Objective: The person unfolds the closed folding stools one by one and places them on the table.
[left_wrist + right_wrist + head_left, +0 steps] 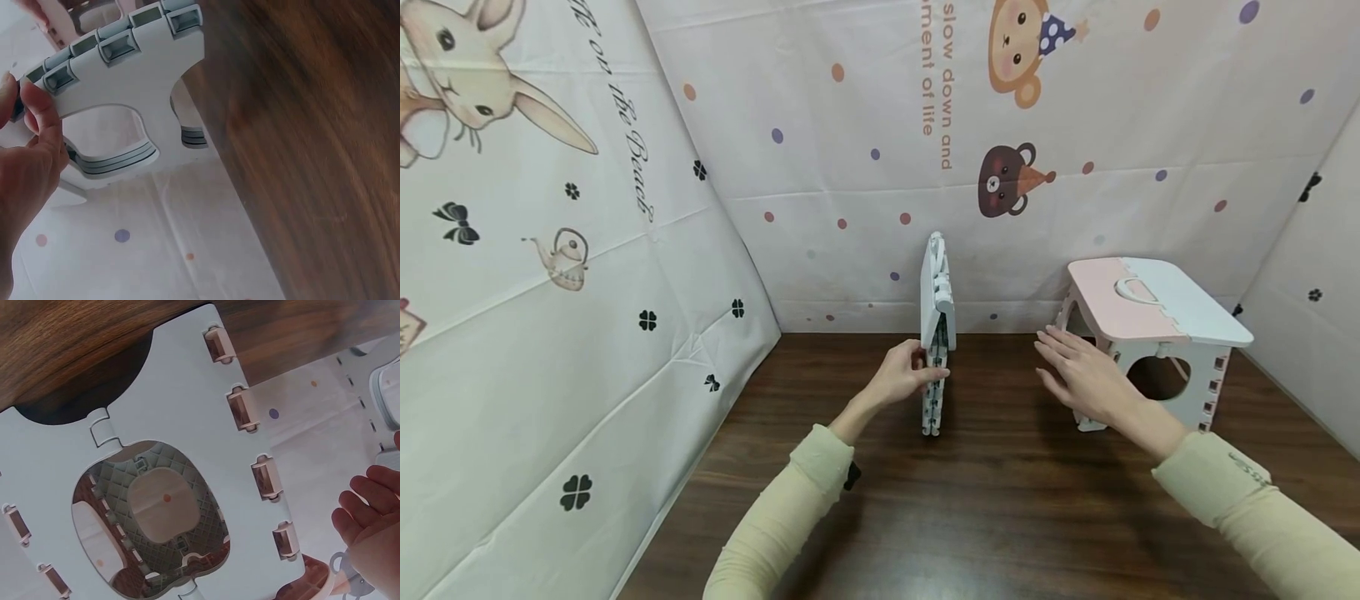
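Observation:
A folded white plastic stool stands upright on its edge, its flat panels pressed together. My left hand grips its near hinged edge between thumb and fingers, as the left wrist view also shows with the folded stool and left hand. To the right, an unfolded pink and white folding stool stands on its legs. Beside its left side hovers my right hand, fingers extended and holding nothing. In the right wrist view that stool's white side panel fills the middle, with the right hand at the edge.
A dark wooden tabletop lies beneath both stools. White printed cloth hangs behind, with more cloth walls at the left and right. The folded stool is close to the back cloth.

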`<state>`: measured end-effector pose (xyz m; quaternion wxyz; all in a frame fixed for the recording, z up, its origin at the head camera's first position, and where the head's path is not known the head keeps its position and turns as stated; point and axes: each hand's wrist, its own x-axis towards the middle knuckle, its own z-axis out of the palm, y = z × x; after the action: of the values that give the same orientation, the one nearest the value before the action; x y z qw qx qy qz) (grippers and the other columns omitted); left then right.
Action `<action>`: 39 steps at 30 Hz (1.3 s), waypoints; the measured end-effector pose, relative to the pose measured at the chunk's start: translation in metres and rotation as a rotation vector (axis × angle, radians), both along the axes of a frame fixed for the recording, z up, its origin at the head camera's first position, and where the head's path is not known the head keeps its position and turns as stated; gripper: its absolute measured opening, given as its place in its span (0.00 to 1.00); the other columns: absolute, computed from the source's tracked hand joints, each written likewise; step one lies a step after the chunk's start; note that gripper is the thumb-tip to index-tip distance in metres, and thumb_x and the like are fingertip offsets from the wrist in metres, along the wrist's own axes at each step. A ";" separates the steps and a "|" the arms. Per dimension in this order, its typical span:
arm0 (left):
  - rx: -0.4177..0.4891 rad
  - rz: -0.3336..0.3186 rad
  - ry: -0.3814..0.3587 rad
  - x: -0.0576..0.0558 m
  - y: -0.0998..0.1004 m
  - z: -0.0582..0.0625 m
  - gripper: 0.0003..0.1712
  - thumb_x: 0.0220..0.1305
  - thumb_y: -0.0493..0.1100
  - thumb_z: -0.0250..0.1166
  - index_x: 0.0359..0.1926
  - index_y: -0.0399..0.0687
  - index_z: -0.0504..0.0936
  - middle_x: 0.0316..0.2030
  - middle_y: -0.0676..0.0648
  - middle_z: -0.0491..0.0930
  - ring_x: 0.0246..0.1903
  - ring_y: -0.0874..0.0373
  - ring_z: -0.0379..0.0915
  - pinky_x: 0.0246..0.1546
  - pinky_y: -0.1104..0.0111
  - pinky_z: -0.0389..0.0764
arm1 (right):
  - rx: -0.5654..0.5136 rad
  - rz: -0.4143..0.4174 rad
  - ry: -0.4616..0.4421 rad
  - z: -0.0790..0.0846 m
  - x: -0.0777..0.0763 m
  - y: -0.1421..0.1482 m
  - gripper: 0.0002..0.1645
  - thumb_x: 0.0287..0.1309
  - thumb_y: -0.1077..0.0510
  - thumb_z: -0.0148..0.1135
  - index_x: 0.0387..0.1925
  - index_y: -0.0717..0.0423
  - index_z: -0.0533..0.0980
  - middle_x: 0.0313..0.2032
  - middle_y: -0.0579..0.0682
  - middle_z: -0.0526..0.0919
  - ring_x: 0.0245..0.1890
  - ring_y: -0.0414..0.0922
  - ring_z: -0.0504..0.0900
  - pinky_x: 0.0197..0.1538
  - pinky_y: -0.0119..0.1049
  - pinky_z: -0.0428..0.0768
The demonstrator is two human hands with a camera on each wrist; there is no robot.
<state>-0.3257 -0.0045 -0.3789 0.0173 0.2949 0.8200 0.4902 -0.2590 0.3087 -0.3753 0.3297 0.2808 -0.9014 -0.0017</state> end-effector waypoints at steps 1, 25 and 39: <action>0.014 -0.006 -0.004 0.000 0.002 -0.001 0.18 0.58 0.46 0.70 0.40 0.40 0.74 0.22 0.47 0.71 0.17 0.59 0.73 0.20 0.70 0.75 | 0.002 0.004 0.001 0.000 0.000 -0.001 0.27 0.63 0.52 0.57 0.55 0.70 0.75 0.57 0.67 0.77 0.62 0.61 0.72 0.61 0.55 0.70; 0.062 -0.022 -0.071 -0.010 0.008 -0.021 0.22 0.58 0.47 0.71 0.47 0.39 0.75 0.27 0.46 0.76 0.23 0.51 0.80 0.32 0.54 0.83 | 0.001 0.026 -0.015 -0.001 -0.008 -0.022 0.47 0.72 0.36 0.23 0.56 0.69 0.75 0.57 0.66 0.77 0.61 0.60 0.74 0.62 0.53 0.71; -0.160 -0.083 -0.047 -0.014 -0.014 -0.010 0.30 0.57 0.50 0.71 0.56 0.40 0.73 0.46 0.41 0.79 0.35 0.58 0.76 0.37 0.61 0.82 | -0.014 0.030 -0.060 0.002 -0.012 -0.036 0.29 0.55 0.55 0.64 0.56 0.68 0.75 0.58 0.65 0.77 0.59 0.60 0.76 0.59 0.55 0.73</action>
<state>-0.3399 -0.0188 -0.3891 0.0805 0.3149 0.8429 0.4289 -0.2710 0.2729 -0.3731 0.3047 0.2920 -0.9064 0.0180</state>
